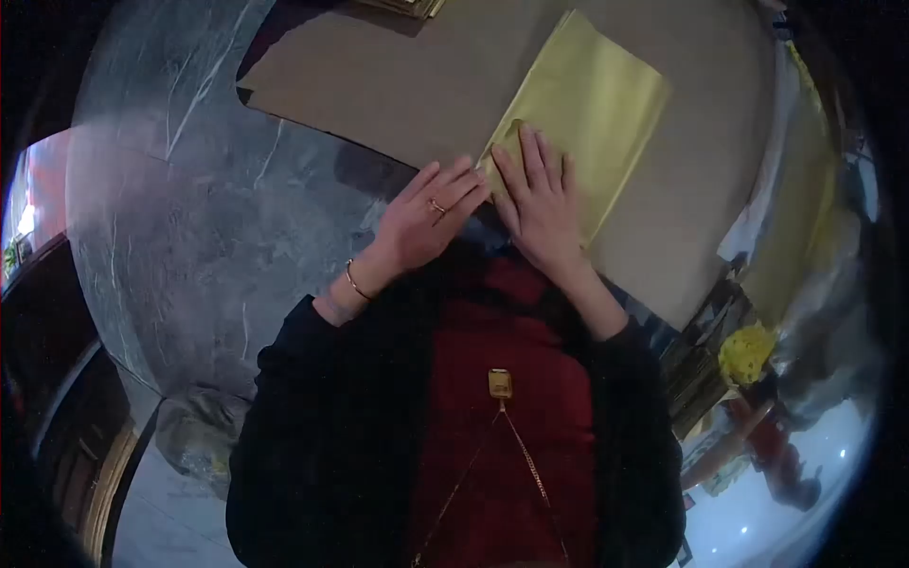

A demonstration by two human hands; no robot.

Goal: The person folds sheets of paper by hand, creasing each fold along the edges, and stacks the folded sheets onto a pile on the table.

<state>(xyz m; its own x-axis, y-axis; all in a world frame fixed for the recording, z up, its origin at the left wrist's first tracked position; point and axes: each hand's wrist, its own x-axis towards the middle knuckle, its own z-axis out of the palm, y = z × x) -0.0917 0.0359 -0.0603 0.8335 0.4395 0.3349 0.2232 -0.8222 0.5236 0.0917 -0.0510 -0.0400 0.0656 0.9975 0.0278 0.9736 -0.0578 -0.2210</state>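
Observation:
A folded yellow sheet (606, 104), which looks like paper, lies at a slant on a brown board. Flat on its lower left part rests my right hand (544, 204), fingers stretched out and slightly spread. My left hand (426, 213), wearing a ring and a bracelet, is at the sheet's lower left edge. Its fingers are extended, and their tips come close to or touch that edge; the thumb is hidden. The sheet's bottom corner is partly covered by my right hand and wrist.
The brown board (369, 104) lies on a grey marbled tabletop (237, 246). At the top edge sits a stack of flat yellowish-brown pieces (407, 8). A crumpled yellow item (746, 354) and clear plastic (824, 360) are on the right. A bag-like bundle (201, 431) is at lower left.

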